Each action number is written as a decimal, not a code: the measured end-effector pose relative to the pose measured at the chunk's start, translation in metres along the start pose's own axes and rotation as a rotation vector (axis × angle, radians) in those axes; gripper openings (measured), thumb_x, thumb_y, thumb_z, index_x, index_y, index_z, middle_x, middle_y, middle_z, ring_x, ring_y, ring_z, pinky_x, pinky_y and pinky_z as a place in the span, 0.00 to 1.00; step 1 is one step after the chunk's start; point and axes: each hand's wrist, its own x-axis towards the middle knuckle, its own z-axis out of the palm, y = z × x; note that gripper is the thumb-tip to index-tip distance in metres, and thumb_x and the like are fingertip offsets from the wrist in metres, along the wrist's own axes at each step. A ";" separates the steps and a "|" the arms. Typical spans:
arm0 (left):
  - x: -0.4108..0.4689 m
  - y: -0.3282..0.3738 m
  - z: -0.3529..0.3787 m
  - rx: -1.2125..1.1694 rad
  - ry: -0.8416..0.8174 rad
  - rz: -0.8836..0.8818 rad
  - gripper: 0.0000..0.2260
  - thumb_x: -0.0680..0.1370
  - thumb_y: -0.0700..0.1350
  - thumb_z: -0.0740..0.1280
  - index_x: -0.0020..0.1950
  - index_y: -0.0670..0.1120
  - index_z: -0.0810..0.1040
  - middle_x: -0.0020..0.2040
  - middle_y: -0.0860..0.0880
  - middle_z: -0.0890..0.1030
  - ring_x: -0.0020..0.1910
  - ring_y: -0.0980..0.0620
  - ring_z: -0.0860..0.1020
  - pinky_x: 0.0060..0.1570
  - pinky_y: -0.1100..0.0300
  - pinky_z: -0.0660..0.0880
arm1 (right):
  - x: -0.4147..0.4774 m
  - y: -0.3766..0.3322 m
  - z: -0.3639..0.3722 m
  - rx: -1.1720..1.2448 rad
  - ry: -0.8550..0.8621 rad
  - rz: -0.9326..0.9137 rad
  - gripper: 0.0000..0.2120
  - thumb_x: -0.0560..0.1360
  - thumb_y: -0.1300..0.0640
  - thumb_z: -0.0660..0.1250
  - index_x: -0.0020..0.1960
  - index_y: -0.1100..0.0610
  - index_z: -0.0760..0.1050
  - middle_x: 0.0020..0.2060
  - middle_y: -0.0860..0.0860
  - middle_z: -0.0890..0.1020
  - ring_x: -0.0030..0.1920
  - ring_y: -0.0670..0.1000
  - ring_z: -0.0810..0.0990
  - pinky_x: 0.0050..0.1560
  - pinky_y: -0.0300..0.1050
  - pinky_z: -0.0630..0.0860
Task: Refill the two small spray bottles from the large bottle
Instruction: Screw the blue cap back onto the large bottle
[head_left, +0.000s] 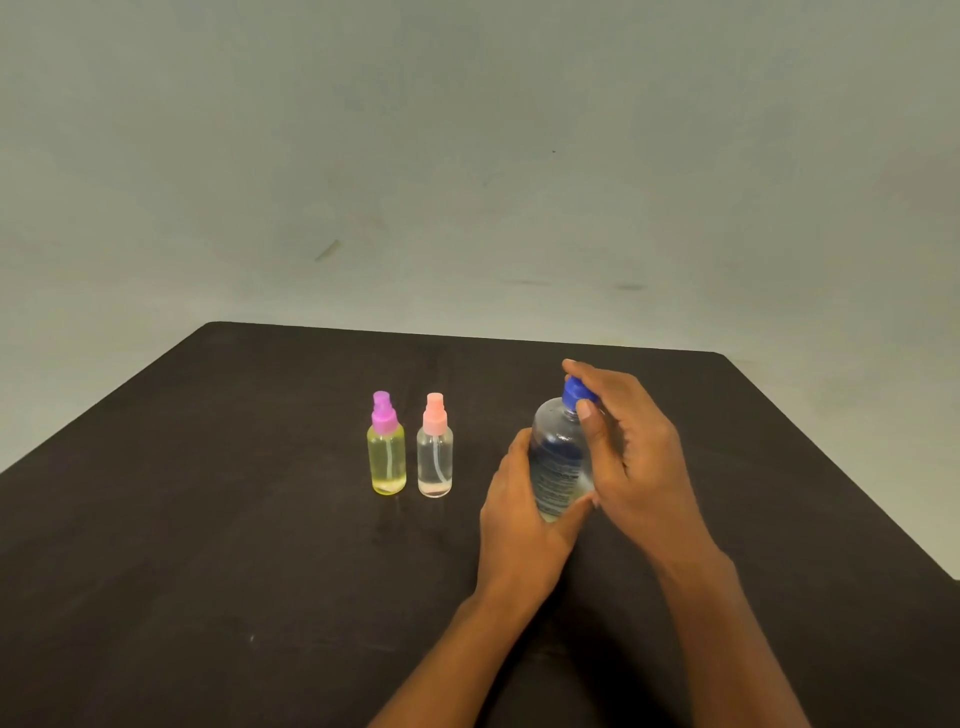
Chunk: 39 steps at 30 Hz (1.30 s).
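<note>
The large clear bottle (558, 462) with a printed label stands at the right of centre on the dark table (208, 519). My left hand (519, 514) grips its lower body from the left. My right hand (628, 462) pinches its blue cap (575, 393) between thumb and fingers. To the left stand two small spray bottles, both upright with their spray heads on: a yellow one with a purple head (386, 452) and a clear one with a pink head (435, 456). They stand close together, apart from the large bottle.
A plain pale wall (467, 156) rises behind the table's far edge. The table's right edge (852, 478) runs diagonally past my right forearm.
</note>
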 end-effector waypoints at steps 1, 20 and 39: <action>0.000 0.000 0.000 0.000 0.000 -0.002 0.34 0.67 0.58 0.74 0.70 0.56 0.63 0.62 0.59 0.74 0.61 0.61 0.73 0.60 0.55 0.74 | 0.000 -0.001 0.000 0.007 -0.003 0.011 0.16 0.79 0.60 0.59 0.66 0.58 0.74 0.57 0.51 0.79 0.58 0.45 0.77 0.57 0.33 0.72; -0.003 0.002 0.000 -0.007 -0.009 0.017 0.33 0.67 0.59 0.73 0.69 0.55 0.65 0.61 0.58 0.75 0.60 0.59 0.74 0.58 0.54 0.74 | -0.003 -0.011 0.011 0.391 0.173 0.224 0.18 0.77 0.58 0.63 0.67 0.53 0.71 0.62 0.49 0.78 0.63 0.48 0.77 0.61 0.42 0.75; -0.004 0.003 0.001 0.003 -0.006 0.023 0.34 0.66 0.58 0.73 0.69 0.55 0.65 0.62 0.58 0.75 0.61 0.58 0.74 0.59 0.53 0.74 | -0.001 -0.013 0.013 0.433 0.226 0.238 0.13 0.73 0.59 0.64 0.57 0.55 0.77 0.51 0.50 0.82 0.53 0.53 0.81 0.54 0.45 0.77</action>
